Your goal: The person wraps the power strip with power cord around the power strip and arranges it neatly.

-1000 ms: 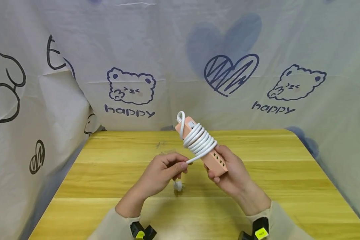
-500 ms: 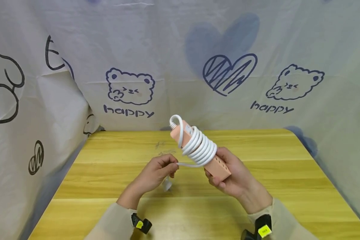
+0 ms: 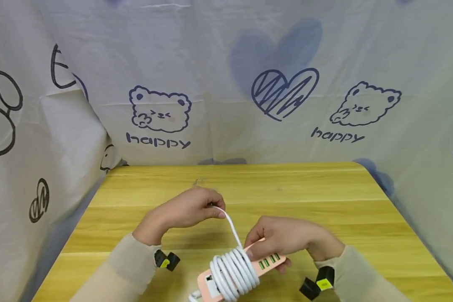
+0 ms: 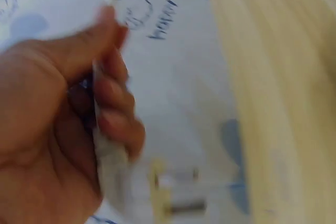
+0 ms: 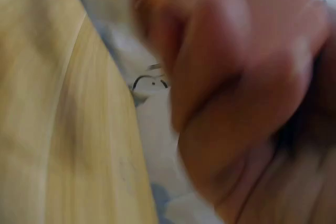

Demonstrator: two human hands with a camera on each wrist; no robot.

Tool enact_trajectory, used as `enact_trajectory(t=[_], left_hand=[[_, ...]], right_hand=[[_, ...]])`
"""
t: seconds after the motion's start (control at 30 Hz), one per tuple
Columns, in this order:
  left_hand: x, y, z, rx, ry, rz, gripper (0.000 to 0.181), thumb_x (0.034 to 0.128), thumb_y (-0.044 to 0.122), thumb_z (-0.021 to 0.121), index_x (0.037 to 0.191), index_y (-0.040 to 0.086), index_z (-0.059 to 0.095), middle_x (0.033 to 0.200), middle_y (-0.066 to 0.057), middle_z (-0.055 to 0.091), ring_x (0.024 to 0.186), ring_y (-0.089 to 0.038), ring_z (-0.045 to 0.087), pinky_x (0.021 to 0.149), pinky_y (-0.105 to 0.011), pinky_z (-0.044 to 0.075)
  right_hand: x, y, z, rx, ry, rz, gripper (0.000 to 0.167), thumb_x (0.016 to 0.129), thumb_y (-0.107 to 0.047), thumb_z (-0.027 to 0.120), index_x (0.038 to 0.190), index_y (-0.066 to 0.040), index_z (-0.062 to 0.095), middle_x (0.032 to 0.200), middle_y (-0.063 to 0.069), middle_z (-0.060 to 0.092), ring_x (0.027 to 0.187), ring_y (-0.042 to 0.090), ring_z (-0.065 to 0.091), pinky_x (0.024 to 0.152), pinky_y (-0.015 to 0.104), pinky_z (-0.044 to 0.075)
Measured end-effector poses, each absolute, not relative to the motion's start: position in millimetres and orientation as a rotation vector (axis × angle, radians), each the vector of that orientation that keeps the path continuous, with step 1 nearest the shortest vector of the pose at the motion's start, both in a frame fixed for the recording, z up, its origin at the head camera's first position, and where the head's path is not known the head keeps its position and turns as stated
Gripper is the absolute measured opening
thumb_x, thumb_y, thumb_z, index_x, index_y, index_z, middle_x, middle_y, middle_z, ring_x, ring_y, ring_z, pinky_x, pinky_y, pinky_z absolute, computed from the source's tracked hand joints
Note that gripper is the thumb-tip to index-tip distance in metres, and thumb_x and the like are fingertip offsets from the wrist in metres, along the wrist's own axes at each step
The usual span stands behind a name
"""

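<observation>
My right hand (image 3: 288, 238) grips a pink power strip (image 3: 256, 266) near its end with the green USB ports. The strip's far end tilts toward me, low in the head view. A white cord (image 3: 235, 273) winds around its middle in several tight turns. My left hand (image 3: 190, 207) pinches the cord's free length, which arcs from the coil up to the fingers. In the left wrist view, a blurred white plug (image 4: 134, 187) with metal prongs hangs below my curled fingers. The right wrist view shows my fingers (image 5: 236, 82) wrapped against the strip's pink underside (image 5: 278, 14).
Below lies a wooden table (image 3: 309, 184) with light yellow grain. A pale cloth (image 3: 219, 54) printed with bears, hearts and lettering hangs behind it and along both sides. Dark wrist cameras (image 3: 167, 260) sit on both cuffs.
The power strip has swung from leaning up and away to lying low toward me, with my right hand now over it. My left hand has risen slightly and turned, still pinching the cord.
</observation>
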State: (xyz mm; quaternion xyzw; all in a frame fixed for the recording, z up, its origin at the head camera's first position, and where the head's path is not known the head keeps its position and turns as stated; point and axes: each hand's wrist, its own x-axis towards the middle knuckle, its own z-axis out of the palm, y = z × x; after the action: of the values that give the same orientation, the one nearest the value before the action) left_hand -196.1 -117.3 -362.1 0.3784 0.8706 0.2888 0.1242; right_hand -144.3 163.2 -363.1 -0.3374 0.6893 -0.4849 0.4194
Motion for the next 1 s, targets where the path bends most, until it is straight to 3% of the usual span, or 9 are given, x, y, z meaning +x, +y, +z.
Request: enact_trajectory(t=[0.13, 0.27, 0.37, 0.47, 0.57, 0.7, 1.0], left_hand=[[-184, -104, -341, 1.105, 2.814, 0.613, 0.014, 0.0993, 0.032, 0.075, 0.090, 0.024, 0.070, 0.082, 0.014, 0.063, 0.073, -0.007, 0.055, 0.070, -0.030, 0.049], [-168, -92, -333, 0.910, 2.978, 0.676, 0.013, 0.0999, 0.026, 0.075, 0.092, 0.017, 0.071, 0.085, 0.007, 0.065, 0.076, -0.012, 0.058, 0.073, -0.034, 0.052], [-158, -82, -334, 0.768, 2.997, 0.900, 0.007, 0.1031, 0.015, 0.069, 0.102, 0.010, 0.074, 0.096, -0.002, 0.070, 0.088, -0.019, 0.064, 0.084, -0.041, 0.055], [-152, -76, -343, 0.660, 2.960, 1.128, 0.014, 0.1046, 0.007, 0.064, 0.114, 0.007, 0.074, 0.107, -0.007, 0.073, 0.098, -0.022, 0.066, 0.095, -0.044, 0.055], [-149, -73, -357, 0.508, 2.901, 1.348, 0.015, 0.1044, 0.008, 0.065, 0.117, 0.010, 0.074, 0.104, -0.004, 0.073, 0.091, -0.018, 0.066, 0.085, -0.039, 0.058], [-147, -69, -377, 0.320, 2.870, 1.625, 0.007, 0.1008, 0.015, 0.073, 0.107, 0.012, 0.074, 0.093, 0.000, 0.072, 0.081, -0.013, 0.063, 0.070, -0.030, 0.055], [-155, -54, -418, 0.199, 2.801, 1.901, 0.006, 0.0989, 0.009, 0.074, 0.104, 0.013, 0.075, 0.100, 0.000, 0.074, 0.093, -0.014, 0.068, 0.078, -0.027, 0.058]], right_hand=[[-142, 155, -364, -0.702, 2.092, -1.034, 0.025, 0.102, -0.031, 0.066, 0.084, -0.017, 0.076, 0.059, 0.001, 0.064, 0.040, 0.011, 0.057, 0.037, 0.029, 0.048], [-143, 148, -373, -0.513, 2.354, -1.072, 0.030, 0.103, -0.035, 0.065, 0.084, -0.012, 0.073, 0.060, 0.003, 0.064, 0.041, 0.013, 0.058, 0.039, 0.034, 0.051], [-146, 143, -383, -0.327, 2.453, -1.259, 0.034, 0.105, -0.036, 0.063, 0.092, -0.006, 0.073, 0.065, 0.006, 0.066, 0.046, 0.015, 0.061, 0.043, 0.033, 0.053], [-147, 138, -393, -0.125, 2.432, -1.559, 0.037, 0.107, -0.034, 0.062, 0.100, 0.000, 0.073, 0.069, 0.009, 0.067, 0.049, 0.018, 0.064, 0.046, 0.032, 0.054], [-146, 133, -401, 0.039, 2.280, -1.880, 0.039, 0.108, -0.030, 0.060, 0.102, 0.006, 0.072, 0.069, 0.010, 0.067, 0.052, 0.019, 0.066, 0.047, 0.031, 0.055], [-145, 127, -411, 0.137, 2.025, -2.182, 0.041, 0.111, -0.027, 0.054, 0.111, 0.012, 0.068, 0.070, 0.009, 0.068, 0.053, 0.018, 0.067, 0.048, 0.027, 0.054], [-147, 121, -432, 0.266, 1.709, -2.370, 0.049, 0.114, -0.031, 0.047, 0.128, 0.014, 0.059, 0.088, 0.009, 0.069, 0.059, 0.014, 0.070, 0.052, 0.024, 0.054]])
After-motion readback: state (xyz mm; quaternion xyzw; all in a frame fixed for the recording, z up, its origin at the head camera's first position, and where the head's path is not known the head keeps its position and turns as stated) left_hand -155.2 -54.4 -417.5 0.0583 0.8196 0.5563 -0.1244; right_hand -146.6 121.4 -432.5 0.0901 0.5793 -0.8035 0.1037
